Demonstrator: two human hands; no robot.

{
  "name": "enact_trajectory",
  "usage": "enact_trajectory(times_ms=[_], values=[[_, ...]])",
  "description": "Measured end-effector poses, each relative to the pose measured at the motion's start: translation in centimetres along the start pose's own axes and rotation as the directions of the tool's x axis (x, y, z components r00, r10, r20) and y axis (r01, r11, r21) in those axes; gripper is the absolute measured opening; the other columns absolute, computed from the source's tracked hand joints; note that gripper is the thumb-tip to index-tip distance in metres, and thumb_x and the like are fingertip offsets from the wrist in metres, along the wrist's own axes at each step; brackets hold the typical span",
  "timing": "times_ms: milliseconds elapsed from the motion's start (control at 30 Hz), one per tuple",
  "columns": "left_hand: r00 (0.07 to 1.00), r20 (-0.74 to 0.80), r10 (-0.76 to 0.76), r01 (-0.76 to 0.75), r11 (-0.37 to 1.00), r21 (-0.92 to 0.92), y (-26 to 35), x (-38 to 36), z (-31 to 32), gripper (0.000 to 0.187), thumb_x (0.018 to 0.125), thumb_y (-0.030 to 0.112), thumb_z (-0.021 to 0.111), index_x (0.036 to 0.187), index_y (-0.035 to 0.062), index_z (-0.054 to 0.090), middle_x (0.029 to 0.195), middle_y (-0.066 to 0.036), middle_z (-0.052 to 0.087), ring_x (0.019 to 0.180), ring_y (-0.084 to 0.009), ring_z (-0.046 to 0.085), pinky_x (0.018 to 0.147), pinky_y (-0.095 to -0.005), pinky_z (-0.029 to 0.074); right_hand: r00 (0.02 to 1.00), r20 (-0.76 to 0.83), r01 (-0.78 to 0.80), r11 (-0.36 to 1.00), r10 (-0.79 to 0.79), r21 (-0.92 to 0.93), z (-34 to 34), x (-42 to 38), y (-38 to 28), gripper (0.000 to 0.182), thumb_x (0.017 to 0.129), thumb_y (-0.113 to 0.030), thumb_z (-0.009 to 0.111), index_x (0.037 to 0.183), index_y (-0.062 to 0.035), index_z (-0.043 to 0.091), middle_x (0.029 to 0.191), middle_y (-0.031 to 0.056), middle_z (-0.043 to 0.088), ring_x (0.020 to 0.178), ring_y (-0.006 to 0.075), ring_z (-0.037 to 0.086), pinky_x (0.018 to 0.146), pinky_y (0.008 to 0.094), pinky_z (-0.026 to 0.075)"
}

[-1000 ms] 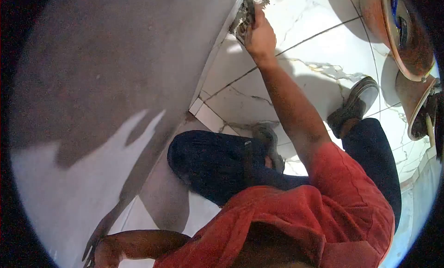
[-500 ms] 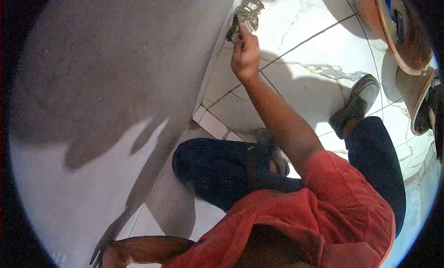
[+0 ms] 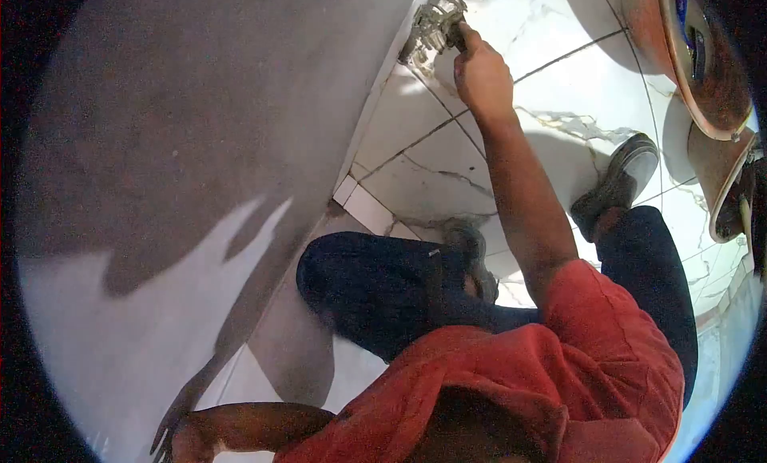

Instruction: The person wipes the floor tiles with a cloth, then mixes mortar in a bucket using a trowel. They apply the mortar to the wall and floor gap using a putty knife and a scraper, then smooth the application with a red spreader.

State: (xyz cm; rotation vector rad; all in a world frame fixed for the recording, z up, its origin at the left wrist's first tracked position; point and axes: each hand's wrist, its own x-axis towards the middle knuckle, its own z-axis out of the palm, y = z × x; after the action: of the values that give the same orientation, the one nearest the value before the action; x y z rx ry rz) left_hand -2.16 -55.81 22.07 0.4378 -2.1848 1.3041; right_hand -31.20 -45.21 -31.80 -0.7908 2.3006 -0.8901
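Observation:
My right hand [image 3: 486, 73] reaches to the floor beside the wall. Its fingers are closed around a small dark object [image 3: 456, 36], mostly hidden, whose kind I cannot make out. That object touches a heap of greyish, thin, tangled pieces [image 3: 433, 22] lying on the tiles against the wall's foot. My left hand [image 3: 190, 441] is at the lower left by the wall, partly cut off by the dark edge of the view. Its fingers hardly show.
A grey wall [image 3: 184, 127] fills the left. White marbled tiles [image 3: 559, 71] cover the floor. Two buckets stand at the right, one [image 3: 673, 63] with blue and dark items inside, another [image 3: 713, 167] below it. My shoes [image 3: 619, 179] are on the tiles.
My right hand has moved right, away from the wall, with the dark object in it. The floor beside the wall below the heap is now more exposed. My left hand has hardly moved.

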Motion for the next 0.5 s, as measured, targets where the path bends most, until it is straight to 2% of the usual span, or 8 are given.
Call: enact_trajectory(times_ms=[67, 100, 167, 233, 367, 400, 433, 500], values=[[0.998, -0.007, -0.066, 0.067, 0.996, 0.059, 1.7, 0.3, 0.7, 0.076, 0.093, 0.073, 0.026, 0.127, 0.0145, 0.061, 0.146, -0.021, 0.036, 0.136, -0.0372, 0.033, 0.109, -0.0584, 0.020, 0.992, 0.080, -0.097, 0.994, 0.101, -0.053, -1.4, 0.9, -1.3, 0.049, 0.085, -0.010, 0.055, 0.134, -0.0085, 0.049, 0.102, 0.0237, 0.067, 0.093, 0.0419, 0.064, 0.083, 0.0487, 0.052], [0.976, -0.071, -0.207, 0.207, 0.978, -0.007, 2.4, 0.6, 1.2, 0.074, 0.094, 0.071, 0.028, 0.127, 0.0142, 0.061, 0.146, -0.021, 0.036, 0.136, -0.0373, 0.032, 0.109, -0.0584, 0.020, 0.967, 0.155, -0.187, 0.976, 0.204, -0.112, -1.6, 1.1, -1.7, 0.049, 0.086, -0.012, 0.054, 0.134, -0.0097, 0.049, 0.102, 0.0237, 0.067, 0.094, 0.0421, 0.064, 0.083, 0.0490, 0.052], [0.929, -0.129, -0.346, 0.339, 0.938, -0.079, 2.4, 0.7, 1.2, 0.071, 0.094, 0.069, 0.030, 0.127, 0.0140, 0.061, 0.145, -0.021, 0.036, 0.137, -0.0374, 0.031, 0.109, -0.0584, 0.019, 0.958, 0.206, -0.176, 0.976, 0.201, -0.132, -1.5, 1.7, -1.3, 0.049, 0.087, -0.014, 0.053, 0.135, -0.0110, 0.049, 0.101, 0.0238, 0.067, 0.095, 0.0423, 0.064, 0.084, 0.0498, 0.051], [0.991, 0.063, 0.122, -0.121, 0.992, -0.020, 1.8, 0.8, 0.7, 0.060, 0.095, 0.057, 0.047, 0.132, 0.0101, 0.054, 0.144, -0.018, 0.038, 0.138, -0.0331, 0.029, 0.112, -0.0534, 0.018, 0.946, 0.255, -0.166, 0.974, 0.202, -0.155, -1.1, 2.6, -0.5, 0.049, 0.087, -0.016, 0.051, 0.136, -0.0123, 0.048, 0.100, 0.0240, 0.067, 0.095, 0.0425, 0.064, 0.084, 0.0505, 0.051], [0.928, 0.101, 0.359, -0.339, 0.925, -0.168, 1.8, 1.7, 1.2, 0.059, 0.094, 0.053, 0.051, 0.133, 0.0089, 0.053, 0.144, -0.018, 0.039, 0.138, -0.0322, 0.029, 0.112, -0.0519, 0.018, 0.921, 0.369, -0.042, 0.975, 0.122, -0.217, -0.6, 4.8, -0.2, 0.047, 0.088, -0.016, 0.050, 0.135, -0.0130, 0.049, 0.101, 0.0248, 0.067, 0.096, 0.0424, 0.064, 0.084, 0.0511, 0.051], [0.998, 0.046, 0.050, -0.047, 0.996, -0.081, 2.0, 1.3, 1.1, 0.058, 0.095, 0.053, 0.049, 0.133, 0.0094, 0.054, 0.144, -0.018, 0.038, 0.138, -0.0330, 0.030, 0.112, -0.0528, 0.019, 0.913, 0.397, 0.002, 0.972, 0.095, -0.236, -0.7, 5.1, -0.5, 0.045, 0.088, -0.015, 0.049, 0.133, -0.0129, 0.050, 0.101, 0.0249, 0.067, 0.096, 0.0423, 0.064, 0.084, 0.0508, 0.051], [0.965, -0.035, -0.259, 0.259, 0.966, -0.013, 2.2, 1.1, 1.0, 0.057, 0.097, 0.054, 0.046, 0.132, 0.0100, 0.054, 0.145, -0.019, 0.038, 0.138, -0.0338, 0.030, 0.111, -0.0538, 0.019, 0.913, 0.398, 0.001, 0.972, 0.095, -0.236, -0.7, 5.2, -0.7, 0.045, 0.088, -0.015, 0.049, 0.133, -0.0129, 0.050, 0.101, 0.0249, 0.067, 0.096, 0.0423, 0.064, 0.084, 0.0508, 0.051], [0.957, -0.064, -0.283, 0.275, 0.956, -0.105, 1.0, 0.9, 0.5, 0.059, 0.097, 0.057, 0.041, 0.131, 0.0116, 0.056, 0.144, -0.020, 0.038, 0.138, -0.0361, 0.030, 0.110, -0.0565, 0.019, 0.925, 0.377, 0.036, 0.974, 0.052, -0.224, -0.7, 5.2, -1.1, 0.040, 0.088, -0.013, 0.050, 0.128, -0.0102, 0.054, 0.100, 0.0243, 0.067, 0.095, 0.0419, 0.065, 0.083, 0.0501, 0.052]])
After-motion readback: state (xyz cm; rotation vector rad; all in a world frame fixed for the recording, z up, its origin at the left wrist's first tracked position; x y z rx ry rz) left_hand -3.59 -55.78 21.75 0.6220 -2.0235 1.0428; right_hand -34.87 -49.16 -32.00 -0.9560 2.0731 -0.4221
